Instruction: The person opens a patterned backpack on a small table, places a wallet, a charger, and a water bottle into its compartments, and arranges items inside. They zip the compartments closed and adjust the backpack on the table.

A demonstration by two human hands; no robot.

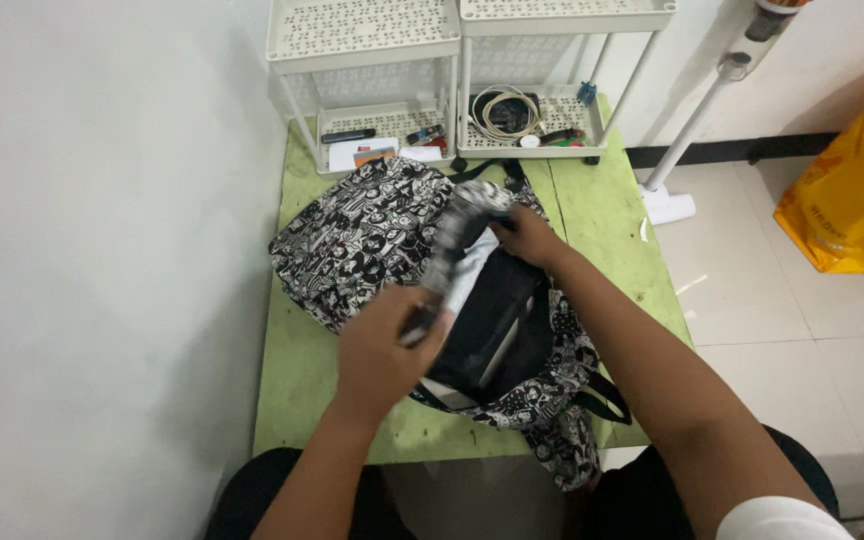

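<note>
At the near edge of the green table [302, 390] the person's knees in dark cloth show below the tabletop. Both forearms reach forward over that edge.

The left hand [384, 352] sits over the near-middle of the table, fingers curled tight around the lower end of a black-and-white patterned flap [457, 240] of fabric, blurred by motion; the exact grip points cannot be made out. The right hand [530, 238] lies further in, toward the middle of the table, fingers closed on the upper end of the same flap.

Beneath both hands lies the backpack [362, 240], black-and-white cartoon print, flat on the table. Its body spreads from the left-middle of the table to the near right edge, where part of it and a black strap [607, 395] hang over. The mouth is open, showing a black lining [492, 310] with a pale flat item just inside at its near rim.

At the far edge stand two white perforated racks, side by side. The left rack [362, 40] carries a dark pen-like item and white cards on its lower shelf. The right rack [564, 15] carries a coiled pale cable [504, 112] and small oddments.

Off the table, on the tiled floor to the right, a white stick vacuum [692, 130] leans on the wall, and a yellow bag [857, 190] stands further right.
</note>
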